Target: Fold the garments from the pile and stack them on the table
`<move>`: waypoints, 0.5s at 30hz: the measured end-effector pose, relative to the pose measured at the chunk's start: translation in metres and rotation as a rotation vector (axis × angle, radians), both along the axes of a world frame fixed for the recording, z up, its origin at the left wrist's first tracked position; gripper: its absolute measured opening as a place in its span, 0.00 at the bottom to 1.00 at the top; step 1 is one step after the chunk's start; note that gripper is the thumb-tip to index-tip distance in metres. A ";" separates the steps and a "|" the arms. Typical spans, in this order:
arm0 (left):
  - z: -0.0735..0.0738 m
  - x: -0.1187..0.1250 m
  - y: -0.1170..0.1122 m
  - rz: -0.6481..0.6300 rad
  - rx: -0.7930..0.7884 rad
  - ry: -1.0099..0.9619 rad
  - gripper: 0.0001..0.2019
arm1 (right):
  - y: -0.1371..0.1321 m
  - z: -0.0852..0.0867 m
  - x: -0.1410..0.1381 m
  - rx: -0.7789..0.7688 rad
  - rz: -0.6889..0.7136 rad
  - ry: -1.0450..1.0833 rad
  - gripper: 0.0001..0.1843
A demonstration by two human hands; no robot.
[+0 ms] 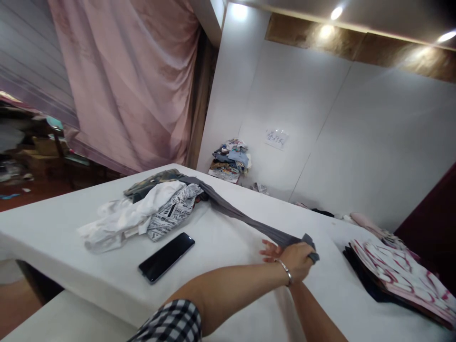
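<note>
My left hand (pixel 298 262), with a silver bracelet at the wrist, is closed around one end of a dark grey garment (pixel 245 217). The cloth runs taut in a narrow strip back to a clothes heap on the white table. Crossed under the left wrist, my right hand (pixel 272 250) has its fingers apart just beside the grey cloth; its palm is partly hidden. In the heap lie a white garment (pixel 142 204), a black-and-white newsprint-patterned garment (pixel 174 211) and a dark greenish garment (pixel 153 183).
A black phone (pixel 167 256) lies on the white table (pixel 107 275) near its front edge. Folded clothes (pixel 402 275) are stacked at the right. Beyond the far edge, a clothes pile (pixel 231 159) stands by the wall. A pink curtain (pixel 135 76) hangs behind, at left.
</note>
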State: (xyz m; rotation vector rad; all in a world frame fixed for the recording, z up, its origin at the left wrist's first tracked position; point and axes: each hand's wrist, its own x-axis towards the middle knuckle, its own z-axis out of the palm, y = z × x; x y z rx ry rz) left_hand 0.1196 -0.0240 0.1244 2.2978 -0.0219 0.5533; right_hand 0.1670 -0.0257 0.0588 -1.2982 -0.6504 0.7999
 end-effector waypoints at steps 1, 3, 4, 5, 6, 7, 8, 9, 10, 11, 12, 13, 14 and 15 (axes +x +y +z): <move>0.003 0.001 -0.012 -0.036 -0.006 -0.012 0.14 | 0.009 0.003 -0.001 0.016 0.004 0.029 0.27; 0.008 0.000 -0.032 -0.138 -0.002 -0.056 0.12 | 0.026 0.012 -0.002 0.092 0.013 0.122 0.35; 0.011 -0.002 -0.039 -0.211 0.011 -0.092 0.12 | 0.033 0.019 0.000 0.150 0.011 0.182 0.34; 0.013 -0.006 -0.042 -0.282 0.027 -0.142 0.13 | 0.037 0.027 0.005 0.209 0.005 0.236 0.31; 0.016 -0.011 -0.041 -0.342 0.046 -0.197 0.14 | 0.038 0.036 0.013 0.257 -0.007 0.273 0.27; 0.018 -0.016 -0.036 -0.374 0.060 -0.250 0.16 | 0.036 0.045 0.024 0.292 -0.030 0.290 0.23; 0.020 -0.023 -0.025 -0.377 0.067 -0.290 0.19 | 0.030 0.053 0.037 0.309 -0.054 0.293 0.20; 0.021 -0.029 -0.011 -0.352 0.070 -0.312 0.21 | 0.020 0.060 0.052 0.308 -0.077 0.287 0.17; 0.021 -0.035 0.007 -0.285 0.064 -0.311 0.22 | 0.008 0.066 0.067 0.293 -0.098 0.280 0.16; 0.020 -0.041 0.028 -0.201 0.076 -0.272 0.22 | -0.008 0.071 0.083 0.270 -0.120 0.276 0.15; 0.017 -0.047 0.051 -0.092 0.093 -0.220 0.21 | -0.025 0.073 0.097 0.254 -0.146 0.268 0.15; 0.012 -0.051 0.074 0.051 0.117 -0.142 0.21 | -0.043 0.073 0.110 0.248 -0.175 0.256 0.14; 0.006 -0.055 0.097 0.214 0.166 -0.033 0.21 | -0.061 0.072 0.121 0.253 -0.208 0.242 0.14; -0.001 -0.058 0.119 0.370 0.239 0.091 0.21 | -0.077 0.069 0.131 0.261 -0.247 0.229 0.13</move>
